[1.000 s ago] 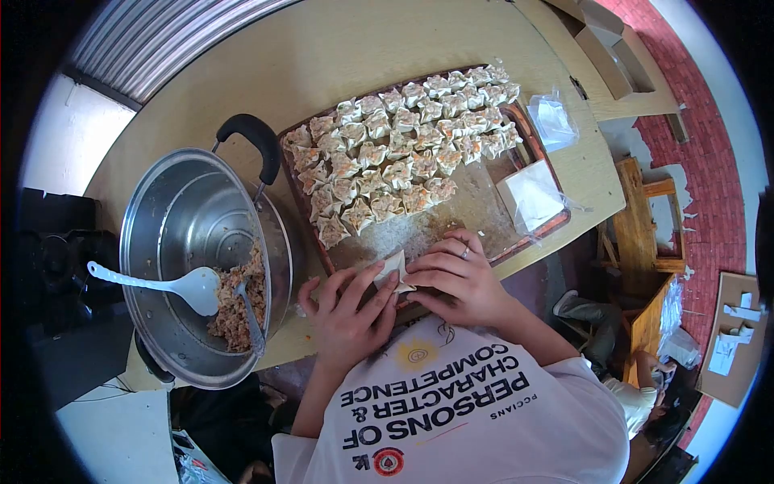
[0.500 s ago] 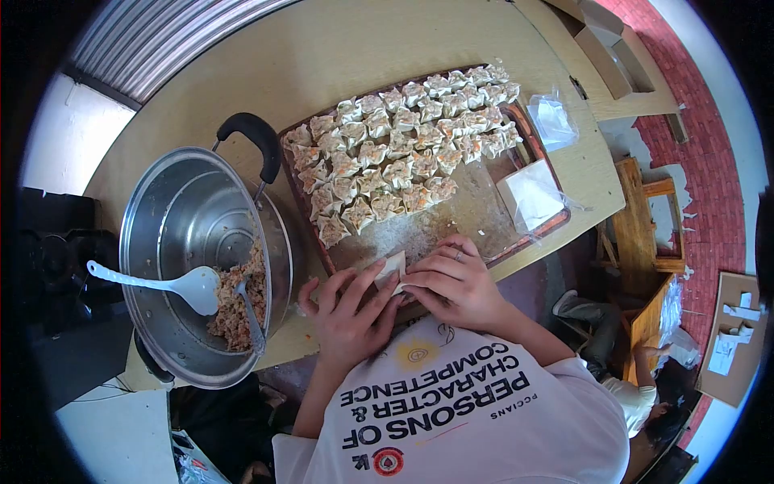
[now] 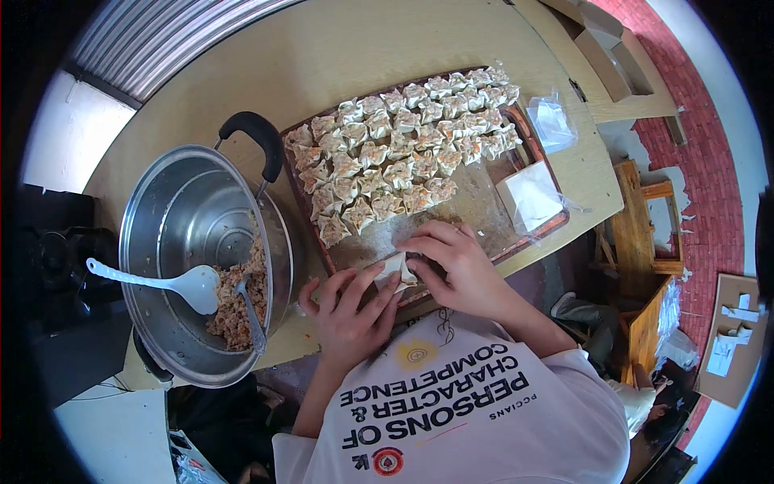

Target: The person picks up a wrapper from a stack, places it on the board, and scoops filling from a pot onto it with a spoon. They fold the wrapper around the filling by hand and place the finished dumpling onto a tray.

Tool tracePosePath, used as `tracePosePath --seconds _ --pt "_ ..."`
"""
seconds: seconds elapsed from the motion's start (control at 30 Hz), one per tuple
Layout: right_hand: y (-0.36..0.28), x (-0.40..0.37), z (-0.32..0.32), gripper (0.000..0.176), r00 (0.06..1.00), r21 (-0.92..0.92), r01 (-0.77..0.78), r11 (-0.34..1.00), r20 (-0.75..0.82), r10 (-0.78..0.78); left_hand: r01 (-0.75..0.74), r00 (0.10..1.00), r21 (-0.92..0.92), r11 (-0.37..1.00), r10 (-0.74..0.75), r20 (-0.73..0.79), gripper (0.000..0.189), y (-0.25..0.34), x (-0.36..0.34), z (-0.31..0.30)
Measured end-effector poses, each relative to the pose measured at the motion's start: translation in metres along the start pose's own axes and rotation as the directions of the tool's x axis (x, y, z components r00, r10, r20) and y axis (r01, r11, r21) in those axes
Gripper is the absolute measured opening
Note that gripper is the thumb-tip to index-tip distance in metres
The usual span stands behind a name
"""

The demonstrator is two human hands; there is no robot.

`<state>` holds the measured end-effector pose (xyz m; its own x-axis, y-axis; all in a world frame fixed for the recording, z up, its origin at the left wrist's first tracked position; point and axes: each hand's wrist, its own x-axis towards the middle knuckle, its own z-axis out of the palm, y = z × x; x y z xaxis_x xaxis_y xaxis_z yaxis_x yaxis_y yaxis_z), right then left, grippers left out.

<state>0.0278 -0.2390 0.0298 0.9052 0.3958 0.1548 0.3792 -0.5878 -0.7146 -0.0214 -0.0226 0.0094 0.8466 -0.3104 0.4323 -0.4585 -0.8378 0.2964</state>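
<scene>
Dumpling wrapper [image 3: 397, 269] sits at the near edge of the tray [image 3: 556, 219], pinched between my two hands. From the head view it is a small pale folded piece. Its longer side runs slantwise, from my left fingertips up toward my right hand, though my fingers hide much of it.

My left hand [image 3: 348, 310] lies flat with the fingers spread, and the index and middle tips press on the wrapper's left side. My right hand [image 3: 455, 266] arches over it, the grip closed with thumb and fingers nipping its right edge.

Rows of finished dumplings [image 3: 403, 153] fill the tray's far half. A bagged stack of wrappers [image 3: 532, 194] lies at its right end. Left of the tray on the table [image 3: 322, 56] stands a metal pot [image 3: 185, 218] with filling [image 3: 230, 310] and a white ladle [image 3: 189, 286] in it.
</scene>
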Motion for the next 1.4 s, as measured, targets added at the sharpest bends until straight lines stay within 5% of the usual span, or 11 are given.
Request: tracePosePath --seconds 0.47,0.53,0.73,1.03,1.4 --pt "0.004 0.002 0.002 0.023 0.995 0.236 0.104 0.966 -0.022 -0.102 0.001 1.0 -0.052 0.999 -0.002 -0.008 0.036 -0.004 -0.005 0.004" --pt "0.002 0.004 0.005 0.024 0.997 0.302 0.015 0.953 -0.075 0.009 0.001 1.0 -0.054 0.999 -0.002 -0.006 0.036 -0.004 -0.005 0.003" --pt "0.01 0.007 0.001 0.025 0.991 0.136 0.124 0.983 0.029 -0.129 -0.014 1.0 -0.036 0.999 0.013 -0.025 0.035 -0.003 -0.006 0.003" --pt "0.012 0.006 -0.004 0.029 0.943 0.144 0.315 0.938 0.067 -0.327 -0.004 1.0 -0.093 0.996 0.004 -0.008 0.029 -0.003 0.001 0.001" --pt "0.012 -0.002 -0.017 0.041 0.941 0.156 0.282 0.947 0.149 -0.305 0.089 0.995 -0.267 0.96 -0.075 0.064 0.03 -0.006 0.003 0.001"
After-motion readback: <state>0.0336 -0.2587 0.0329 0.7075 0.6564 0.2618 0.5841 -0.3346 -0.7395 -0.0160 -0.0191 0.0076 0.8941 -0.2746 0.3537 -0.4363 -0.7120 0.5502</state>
